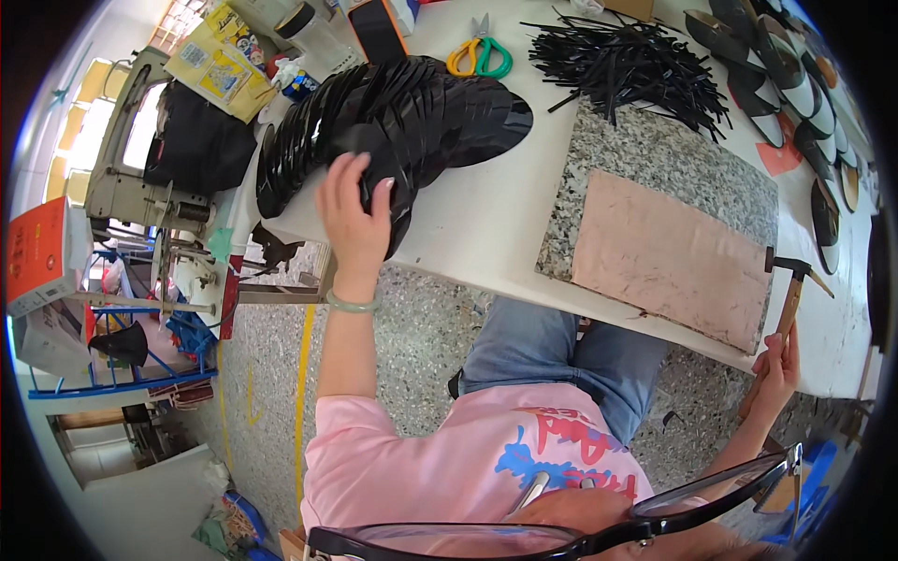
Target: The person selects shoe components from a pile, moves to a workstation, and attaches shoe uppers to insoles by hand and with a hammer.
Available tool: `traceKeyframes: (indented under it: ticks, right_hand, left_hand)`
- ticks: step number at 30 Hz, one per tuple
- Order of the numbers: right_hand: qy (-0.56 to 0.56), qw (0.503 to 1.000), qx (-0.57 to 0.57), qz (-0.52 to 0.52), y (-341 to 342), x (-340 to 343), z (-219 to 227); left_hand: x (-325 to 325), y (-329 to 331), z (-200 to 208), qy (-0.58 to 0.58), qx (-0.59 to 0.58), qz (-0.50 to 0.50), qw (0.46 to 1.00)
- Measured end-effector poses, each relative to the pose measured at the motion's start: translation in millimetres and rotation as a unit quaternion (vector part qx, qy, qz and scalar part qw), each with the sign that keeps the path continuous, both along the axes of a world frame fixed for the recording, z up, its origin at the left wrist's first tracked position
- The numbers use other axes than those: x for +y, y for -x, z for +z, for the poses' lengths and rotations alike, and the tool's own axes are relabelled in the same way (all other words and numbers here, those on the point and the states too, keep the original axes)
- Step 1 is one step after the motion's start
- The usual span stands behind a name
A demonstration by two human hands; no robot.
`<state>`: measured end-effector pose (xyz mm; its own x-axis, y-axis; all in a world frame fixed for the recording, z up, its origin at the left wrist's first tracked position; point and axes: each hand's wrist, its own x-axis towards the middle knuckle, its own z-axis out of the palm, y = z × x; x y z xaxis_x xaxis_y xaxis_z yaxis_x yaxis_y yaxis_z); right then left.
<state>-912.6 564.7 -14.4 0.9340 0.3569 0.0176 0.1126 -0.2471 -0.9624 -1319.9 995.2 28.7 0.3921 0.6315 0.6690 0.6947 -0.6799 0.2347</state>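
Note:
My left hand (pixel 354 210) reaches over a fanned pile of glossy black leather-like pieces (pixel 477 122), at the left of the table. Its thumb and fingers are apart. The fingertips are slightly blurred against the black, and whether they touch a piece cannot be seen. At the right table edge my right hand (pixel 774 369) is closed round the wooden handle of a hammer (pixel 791 304). The hammer's dark head lies by the right edge of a pinkish-tan sheet (pixel 669 257), which rests on a speckled stone slab (pixel 673 154) before me.
Thin black strips (pixel 627 65) lie heaped behind the slab. Scissors (pixel 482 58) with yellow and green handles, a phone (pixel 377 30) and a jar (pixel 313 37) stand or lie at the back. Shoe-like black-and-white pieces (pixel 790 75) line the far right. A sewing machine (pixel 131 131) is left.

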Motion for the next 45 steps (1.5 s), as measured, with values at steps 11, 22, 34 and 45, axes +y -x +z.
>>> traceKeyframes:
  ticks: [11, 22, 34, 45]
  right_hand:
    - [-0.041, 0.987, 0.132, -0.083, -50.9, -42.3, -25.2]
    - [-0.019, 0.986, 0.144, -0.077, -54.0, -38.1, -21.4]
    - [-0.016, 0.984, 0.149, -0.097, -38.7, -23.4, -10.9]
    - [-0.027, 0.986, 0.123, -0.109, -44.7, -24.2, -21.3]
  left_hand:
    - [-2.7, 8.0, -15.9, 0.147, 0.002, -0.014, 0.989]
    - [32.2, 9.9, -1.0, 0.355, 0.083, -0.225, 0.904]
    - [61.1, -16.2, 2.7, 0.364, 0.128, -0.316, 0.867]
    - [83.2, -29.4, 20.4, 0.371, 0.224, -0.323, 0.841]
